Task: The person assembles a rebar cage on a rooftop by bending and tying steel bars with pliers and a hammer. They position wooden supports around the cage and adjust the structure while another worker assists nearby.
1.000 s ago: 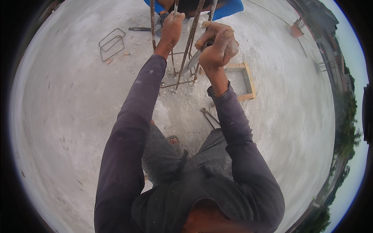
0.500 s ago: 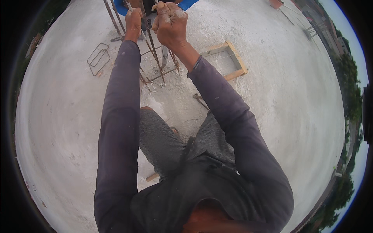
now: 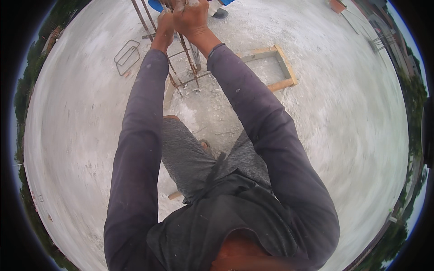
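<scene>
Both my arms reach forward to the upper edge, over a column cage of rusty rebar (image 3: 186, 56) that stands up from the concrete. My left hand (image 3: 164, 30) is closed, its fingers wrapped beside the upright bars. My right hand (image 3: 191, 19) is a closed fist just right of it, the two touching or nearly so. What either fist holds is mostly hidden; a thin pale piece shows between them. Below the hands, a square rebar tie (image 3: 192, 81) rings the foot of the bars, with concrete crumbs around it.
Right of the cage lies a rectangular wooden frame (image 3: 285, 67). Bent rebar stirrups (image 3: 128, 55) lie to the left. Another person's blue clothing (image 3: 156, 5) and dark shoe (image 3: 220, 13) show beyond my hands. A reddish bucket (image 3: 337, 6) stands far right.
My hands have drawn together, the right moving left toward the other. The scene has shifted slightly right and up in view. The metal tool by my knee is now hidden behind my right arm.
</scene>
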Demonstrator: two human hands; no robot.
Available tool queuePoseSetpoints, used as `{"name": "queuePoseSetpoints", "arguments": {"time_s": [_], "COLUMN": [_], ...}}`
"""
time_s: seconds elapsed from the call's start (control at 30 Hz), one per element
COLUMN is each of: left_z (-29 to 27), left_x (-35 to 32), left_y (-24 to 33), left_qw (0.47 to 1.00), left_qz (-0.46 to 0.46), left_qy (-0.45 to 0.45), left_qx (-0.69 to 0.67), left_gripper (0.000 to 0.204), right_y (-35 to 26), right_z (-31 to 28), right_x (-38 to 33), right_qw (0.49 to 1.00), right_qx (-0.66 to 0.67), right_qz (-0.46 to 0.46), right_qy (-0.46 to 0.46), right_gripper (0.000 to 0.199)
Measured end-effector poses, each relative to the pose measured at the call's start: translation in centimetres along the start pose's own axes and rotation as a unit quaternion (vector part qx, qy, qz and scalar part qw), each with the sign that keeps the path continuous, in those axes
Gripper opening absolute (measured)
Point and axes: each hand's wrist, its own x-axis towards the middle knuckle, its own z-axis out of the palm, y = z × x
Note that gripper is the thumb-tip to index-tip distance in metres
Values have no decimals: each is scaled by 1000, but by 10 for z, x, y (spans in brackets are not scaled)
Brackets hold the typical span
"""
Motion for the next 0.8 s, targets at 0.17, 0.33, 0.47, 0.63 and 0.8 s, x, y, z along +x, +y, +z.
{"name": "queuePoseSetpoints", "arguments": {"time_s": [0.17,0.33,0.47,0.63,0.8], "left_z": [15,12,-2,-6,6], "left_x": [-8,60,87,98,102], "left_y": [-2,-11,-32,-31,-28], "left_qw": [996,996,994,989,968], "left_qz": [69,77,38,78,151], "left_qy": [-32,18,41,72,147], "left_qx": [-47,45,97,98,138], "left_gripper": [29,30,32,38,48], "right_y": [2,-21,-24,-36,-54], "right_z": [9,-29,-48,-55,-76], "right_x": [15,7,-22,-37,-54], "right_qw": [983,997,999,997,991], "right_qx": [-93,-36,-20,19,19], "right_qz": [-157,-62,-49,76,133], "right_qy": [17,37,12,14,17], "right_gripper": [35,33,30,27,21]}}
